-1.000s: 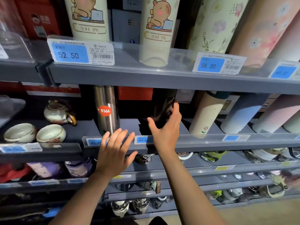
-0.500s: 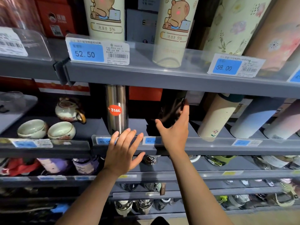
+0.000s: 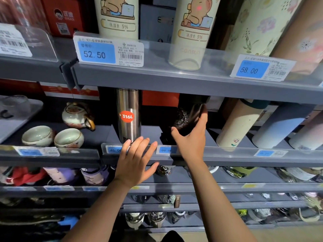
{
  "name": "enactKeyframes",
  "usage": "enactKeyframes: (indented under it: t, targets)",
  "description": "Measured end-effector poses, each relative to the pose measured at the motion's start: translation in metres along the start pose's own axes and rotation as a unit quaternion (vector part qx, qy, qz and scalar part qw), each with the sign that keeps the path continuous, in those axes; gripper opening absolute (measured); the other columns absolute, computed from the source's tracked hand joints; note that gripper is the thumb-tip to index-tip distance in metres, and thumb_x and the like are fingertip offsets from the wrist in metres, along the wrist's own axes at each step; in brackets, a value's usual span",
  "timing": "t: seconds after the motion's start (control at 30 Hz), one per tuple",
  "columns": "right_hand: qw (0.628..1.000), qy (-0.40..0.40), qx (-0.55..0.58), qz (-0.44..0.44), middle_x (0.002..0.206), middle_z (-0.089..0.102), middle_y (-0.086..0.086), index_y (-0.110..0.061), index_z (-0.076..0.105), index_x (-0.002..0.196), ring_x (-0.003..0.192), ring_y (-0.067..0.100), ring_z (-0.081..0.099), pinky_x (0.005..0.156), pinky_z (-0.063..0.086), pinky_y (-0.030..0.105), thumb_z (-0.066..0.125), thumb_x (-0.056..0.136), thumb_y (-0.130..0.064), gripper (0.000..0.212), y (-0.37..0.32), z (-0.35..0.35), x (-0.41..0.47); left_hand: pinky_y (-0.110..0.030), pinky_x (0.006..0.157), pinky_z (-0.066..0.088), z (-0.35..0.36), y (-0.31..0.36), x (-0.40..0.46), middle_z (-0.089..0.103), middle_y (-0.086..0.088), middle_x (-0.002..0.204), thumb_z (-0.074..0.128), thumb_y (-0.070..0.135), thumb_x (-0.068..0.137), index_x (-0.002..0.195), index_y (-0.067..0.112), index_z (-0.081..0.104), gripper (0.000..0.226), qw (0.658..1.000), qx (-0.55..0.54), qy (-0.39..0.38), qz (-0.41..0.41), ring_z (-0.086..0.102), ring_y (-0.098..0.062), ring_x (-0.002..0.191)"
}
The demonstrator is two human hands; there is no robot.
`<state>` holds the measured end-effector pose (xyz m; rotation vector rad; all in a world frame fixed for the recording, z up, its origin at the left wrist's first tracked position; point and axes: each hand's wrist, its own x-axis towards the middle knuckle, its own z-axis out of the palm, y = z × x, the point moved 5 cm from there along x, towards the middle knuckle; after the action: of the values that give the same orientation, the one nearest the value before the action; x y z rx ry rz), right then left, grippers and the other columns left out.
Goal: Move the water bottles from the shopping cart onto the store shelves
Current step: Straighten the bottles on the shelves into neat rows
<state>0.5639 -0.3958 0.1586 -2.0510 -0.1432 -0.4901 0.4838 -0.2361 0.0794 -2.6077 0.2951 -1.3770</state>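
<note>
Black bottle [image 3: 187, 119] stands on shelf [image 3: 236, 157], within right-hand grip [image 3: 191, 139].

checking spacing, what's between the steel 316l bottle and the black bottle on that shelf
Head view: only bare shelf lies between the steel bottle and the black bottle.

Grey store shelves [image 3: 174, 81] run across the view in tiers. The upper tier carries cream cartoon-printed bottles [image 3: 190, 32] and floral ones. On the middle shelf [image 3: 227, 156] stand a teapot [image 3: 76, 115] and two bowls [image 3: 52, 138] at left, then a steel bottle [image 3: 128, 116], a black bottle [image 3: 185, 119] and pastel bottles [image 3: 241, 123] rightward.
</note>
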Motion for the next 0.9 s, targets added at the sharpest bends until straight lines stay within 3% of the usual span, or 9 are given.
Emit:
enactKeyframes:
  t: [0.13, 0.23, 0.3, 0.4, 0.6, 0.7, 0.9]
  targets:
    - [0.999, 0.018, -0.026, -0.020, 0.145, 0.035, 0.011, -0.009, 0.013, 0.151, 0.132, 0.023, 0.035, 0.100, 0.035, 0.029, 0.079, 0.077, -0.028, 0.101, -0.003, 0.000, -0.004, -0.045, 0.112, 0.021, 0.000, 0.000, 0.000, 0.046, -0.008, 0.130, 0.049, 0.053, 0.089, 0.135, 0.016, 0.046, 0.059, 1.000, -0.002, -0.004, -0.001, 0.044, -0.026, 0.125]
    - [0.995, 0.070, -0.065, -0.029, 0.141, 0.037, 0.014, -0.014, 0.016, 0.150, 0.130, 0.028, 0.036, 0.098, 0.043, 0.041, 0.083, 0.072, -0.036, 0.105, -0.006, -0.001, -0.011, -0.045, 0.112, 0.020, -0.001, 0.000, 0.000, 0.046, -0.008, 0.130, 0.052, 0.053, 0.088, 0.135, 0.016, 0.046, 0.060, 1.000, -0.006, -0.007, -0.001, 0.044, -0.026, 0.125]
    - [0.992, 0.082, -0.080, -0.048, 0.137, 0.042, 0.015, -0.019, 0.016, 0.149, 0.125, 0.029, 0.043, 0.094, 0.046, 0.042, 0.083, 0.072, -0.031, 0.103, -0.005, -0.001, -0.016, -0.045, 0.112, 0.021, 0.000, 0.000, 0.000, 0.045, -0.008, 0.130, 0.054, 0.053, 0.087, 0.135, 0.015, 0.045, 0.061, 1.000, -0.008, -0.001, 0.001, 0.044, -0.027, 0.125]
    - [0.993, 0.074, -0.071, -0.056, 0.137, 0.046, 0.013, -0.016, 0.018, 0.151, 0.124, 0.029, 0.047, 0.094, 0.042, 0.035, 0.081, 0.073, -0.022, 0.100, -0.002, -0.002, -0.018, -0.045, 0.112, 0.023, 0.000, 0.000, -0.001, 0.045, -0.009, 0.130, 0.054, 0.052, 0.088, 0.136, 0.014, 0.045, 0.061, 1.000, -0.014, 0.012, 0.003, 0.044, -0.028, 0.125]
    - [0.995, 0.002, -0.084, -0.049, 0.149, 0.039, 0.005, -0.021, 0.004, 0.153, 0.133, 0.024, 0.042, 0.095, 0.047, 0.044, 0.074, 0.078, -0.032, 0.104, 0.000, 0.000, -0.016, -0.045, 0.113, 0.023, 0.001, 0.001, -0.001, 0.044, -0.009, 0.131, 0.054, 0.052, 0.089, 0.137, 0.014, 0.044, 0.061, 1.000, -0.016, 0.019, -0.002, 0.045, -0.028, 0.126]
    - [0.994, 0.020, -0.097, -0.042, 0.147, 0.037, 0.012, -0.013, 0.012, 0.153, 0.135, 0.028, 0.035, 0.097, 0.042, 0.043, 0.081, 0.074, -0.039, 0.108, -0.005, 0.000, -0.014, -0.046, 0.113, 0.023, 0.002, 0.001, -0.002, 0.045, -0.009, 0.131, 0.054, 0.052, 0.089, 0.137, 0.015, 0.044, 0.061, 1.000, -0.011, 0.018, -0.003, 0.044, -0.028, 0.126]
    - [0.997, 0.021, -0.064, -0.025, 0.140, 0.045, 0.013, -0.012, 0.015, 0.152, 0.130, 0.029, 0.041, 0.101, 0.038, 0.037, 0.083, 0.074, -0.027, 0.105, -0.002, 0.000, -0.009, -0.044, 0.114, 0.021, 0.001, 0.000, -0.002, 0.045, -0.008, 0.131, 0.051, 0.053, 0.090, 0.137, 0.015, 0.045, 0.060, 1.000, -0.010, 0.009, -0.007, 0.044, -0.027, 0.126]
